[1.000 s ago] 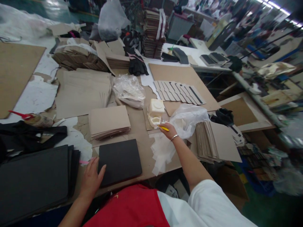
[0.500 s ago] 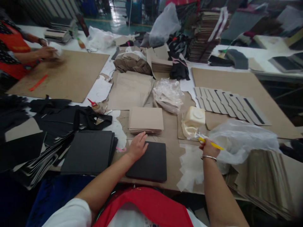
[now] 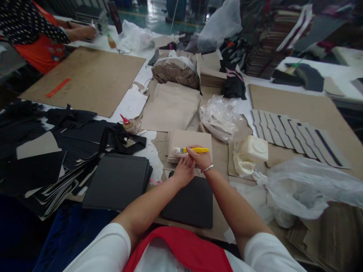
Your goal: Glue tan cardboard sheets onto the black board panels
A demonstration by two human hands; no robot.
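Observation:
My right hand [image 3: 200, 158] grips a yellow-handled brush [image 3: 202, 150], its pale bristles pointing left above a stack of beige boards [image 3: 176, 139]. Just below it, my left hand [image 3: 184, 173] lies with fingers stretched forward at the near edge of that stack, partly covered by the right hand. Whether those fingers press on the boards I cannot tell. Under my forearms sits a black rectangular panel [image 3: 189, 204]. A cut-open cream plastic container [image 3: 255, 148] stands right of the boards.
Black panels [image 3: 116, 181] are piled at the left, beside black fabric pieces [image 3: 76, 130]. A red-tipped bottle [image 3: 129, 124] stands behind. Clear plastic bags [image 3: 300, 185] lie at the right, near overlapping grey strips [image 3: 295, 136]. Across the table a co-worker's hand [image 3: 87, 33] is busy.
My right hand has swung left with the brush, from beside the cream container to above the beige stack. My left hand stays near the stack's front edge. The camera view has shifted.

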